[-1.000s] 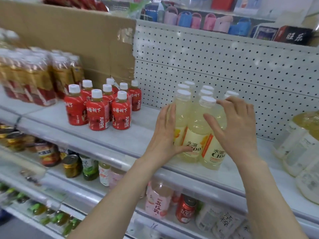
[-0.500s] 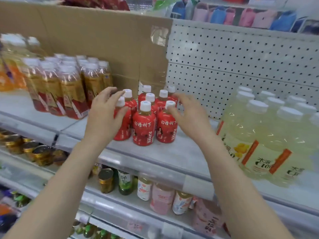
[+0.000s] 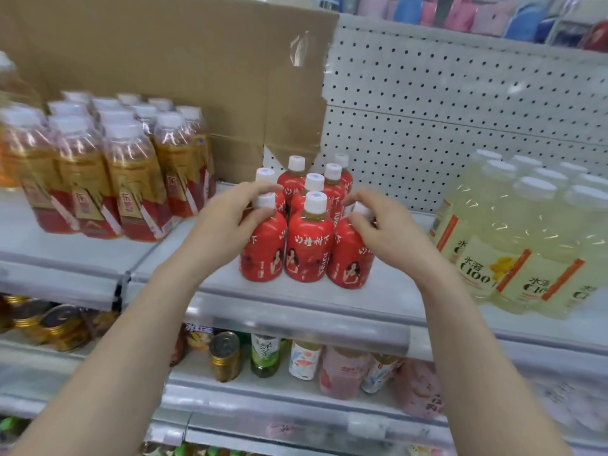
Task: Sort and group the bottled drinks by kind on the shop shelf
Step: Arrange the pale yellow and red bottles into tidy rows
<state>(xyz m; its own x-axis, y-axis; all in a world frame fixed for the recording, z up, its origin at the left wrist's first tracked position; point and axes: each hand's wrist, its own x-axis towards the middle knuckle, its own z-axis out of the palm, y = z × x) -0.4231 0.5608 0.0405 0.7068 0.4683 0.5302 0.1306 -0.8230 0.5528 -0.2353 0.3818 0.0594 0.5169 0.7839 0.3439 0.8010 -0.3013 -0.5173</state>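
White pegboard back panel, brown cardboard sheet at left, grey metal shelf, even light

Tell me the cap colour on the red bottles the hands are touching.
White caps on the red bottles; the head view shows it.

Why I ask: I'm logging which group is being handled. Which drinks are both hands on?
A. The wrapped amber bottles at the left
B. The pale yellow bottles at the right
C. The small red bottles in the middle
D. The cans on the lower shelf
C: the left hand grips the neck of the front-left red bottle, and the right hand pinches the cap of the front-right red bottle. Neither hand touches the other groups.
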